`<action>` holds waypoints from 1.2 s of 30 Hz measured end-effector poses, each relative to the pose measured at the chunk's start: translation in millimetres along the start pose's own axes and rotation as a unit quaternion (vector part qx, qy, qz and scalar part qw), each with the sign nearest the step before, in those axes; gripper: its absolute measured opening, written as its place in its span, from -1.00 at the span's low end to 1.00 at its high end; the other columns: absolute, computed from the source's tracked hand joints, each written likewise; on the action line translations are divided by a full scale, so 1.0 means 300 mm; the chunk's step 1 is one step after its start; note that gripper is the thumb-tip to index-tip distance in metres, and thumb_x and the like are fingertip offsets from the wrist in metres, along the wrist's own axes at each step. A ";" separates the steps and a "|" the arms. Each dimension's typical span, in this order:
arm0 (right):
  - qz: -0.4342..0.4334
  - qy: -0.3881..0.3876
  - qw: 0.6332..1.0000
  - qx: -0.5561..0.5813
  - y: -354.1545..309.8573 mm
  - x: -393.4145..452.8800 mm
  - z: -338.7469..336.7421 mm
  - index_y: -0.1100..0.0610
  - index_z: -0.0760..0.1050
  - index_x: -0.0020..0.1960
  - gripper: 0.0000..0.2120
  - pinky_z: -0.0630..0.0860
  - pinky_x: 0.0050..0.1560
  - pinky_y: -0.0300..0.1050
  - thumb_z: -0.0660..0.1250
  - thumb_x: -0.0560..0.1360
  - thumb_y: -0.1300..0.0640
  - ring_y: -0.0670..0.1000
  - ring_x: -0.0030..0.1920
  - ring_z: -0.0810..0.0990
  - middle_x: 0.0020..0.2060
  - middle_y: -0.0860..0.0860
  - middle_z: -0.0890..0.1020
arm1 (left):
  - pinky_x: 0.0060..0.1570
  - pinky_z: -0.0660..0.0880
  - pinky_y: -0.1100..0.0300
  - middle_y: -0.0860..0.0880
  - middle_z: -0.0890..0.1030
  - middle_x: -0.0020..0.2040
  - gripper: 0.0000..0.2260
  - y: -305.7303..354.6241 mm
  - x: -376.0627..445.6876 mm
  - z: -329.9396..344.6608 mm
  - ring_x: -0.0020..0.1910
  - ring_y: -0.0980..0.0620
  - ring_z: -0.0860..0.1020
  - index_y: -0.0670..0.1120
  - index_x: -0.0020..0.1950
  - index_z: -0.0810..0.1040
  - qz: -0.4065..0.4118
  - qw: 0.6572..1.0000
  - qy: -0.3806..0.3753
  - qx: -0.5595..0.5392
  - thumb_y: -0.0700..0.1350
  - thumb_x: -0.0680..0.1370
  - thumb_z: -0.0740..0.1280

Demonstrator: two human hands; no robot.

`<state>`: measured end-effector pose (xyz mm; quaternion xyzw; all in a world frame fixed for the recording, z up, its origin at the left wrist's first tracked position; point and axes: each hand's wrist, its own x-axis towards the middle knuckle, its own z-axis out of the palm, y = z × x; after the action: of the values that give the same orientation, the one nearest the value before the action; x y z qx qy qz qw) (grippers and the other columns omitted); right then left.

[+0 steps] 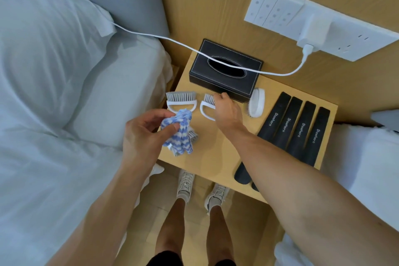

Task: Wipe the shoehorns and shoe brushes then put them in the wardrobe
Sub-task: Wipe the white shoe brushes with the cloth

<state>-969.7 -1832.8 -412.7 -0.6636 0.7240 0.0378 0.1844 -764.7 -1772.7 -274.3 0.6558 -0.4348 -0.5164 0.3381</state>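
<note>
Head view, steeply downward (close)

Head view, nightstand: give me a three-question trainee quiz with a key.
1. True or false: the left hand holds the blue-and-white cloth.
2. How many black shoehorns lie side by side on the nightstand?
3. The right hand is on: A) the tissue box, B) a white-handled brush, C) the charger cable.

Key: 1 true; 2 four; 3 B.
</note>
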 end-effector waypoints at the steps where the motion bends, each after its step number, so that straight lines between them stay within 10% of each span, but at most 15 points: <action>1: 0.018 -0.006 1.000 0.015 0.003 0.000 -0.010 0.16 0.43 0.33 -0.61 0.47 -0.05 -0.10 0.38 0.53 0.26 0.14 0.10 0.61 0.20 0.14 0.54 | -0.21 0.64 0.21 0.11 0.71 -0.14 -0.88 0.004 0.004 -0.001 -0.11 0.13 0.68 -0.02 -0.07 0.66 0.000 1.000 0.001 -0.001 -0.21 0.44 0.49; 7: 0.121 -0.052 0.952 0.275 0.046 -0.126 -0.129 0.16 0.58 0.15 -0.74 0.48 -0.14 -0.22 0.44 0.48 0.14 0.05 0.02 0.62 -0.02 0.03 0.66 | -0.31 0.54 0.38 0.17 0.70 -0.17 -0.91 0.088 0.014 -0.010 -0.15 0.20 0.67 -0.07 -0.04 0.64 0.007 1.000 -0.008 0.009 -0.17 0.47 0.48; 17: 0.097 -0.091 0.727 0.673 0.102 -0.477 -0.614 0.07 0.56 0.25 -0.63 0.63 -0.10 -0.14 0.45 0.48 0.32 0.02 0.04 0.70 0.01 0.05 0.72 | -0.27 0.57 0.24 -0.07 0.66 -0.16 -0.92 0.439 -0.049 0.059 -0.23 0.13 0.62 -0.11 -0.07 0.57 0.119 0.985 -0.096 0.081 -0.22 0.49 0.44; 31: -0.064 0.045 0.707 0.703 0.150 -0.661 -1.073 -0.02 0.47 0.41 -0.48 0.65 -0.02 0.16 0.36 0.54 0.38 0.24 0.16 0.65 0.17 0.29 0.60 | -0.06 0.46 0.40 0.04 0.63 0.00 -0.78 0.936 -0.260 0.245 -0.08 0.19 0.56 -0.05 0.07 0.70 0.452 0.872 -0.123 0.146 -0.25 0.47 0.44; 36: -0.065 0.104 0.694 0.709 0.185 -0.699 -1.157 -0.02 0.54 0.34 -0.50 0.65 -0.03 0.19 0.38 0.51 0.41 0.25 0.10 0.68 0.13 0.24 0.65 | -0.18 0.48 0.14 -0.04 0.60 -0.06 -0.82 1.009 -0.312 0.281 -0.12 0.01 0.56 -0.10 0.03 0.72 0.510 0.825 -0.140 0.196 -0.25 0.45 0.46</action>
<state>-1088.3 -1731.7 -34.2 -0.3805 0.5056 -0.5683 0.5259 -921.7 -1805.2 11.7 0.3134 -0.8422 -0.2603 0.3532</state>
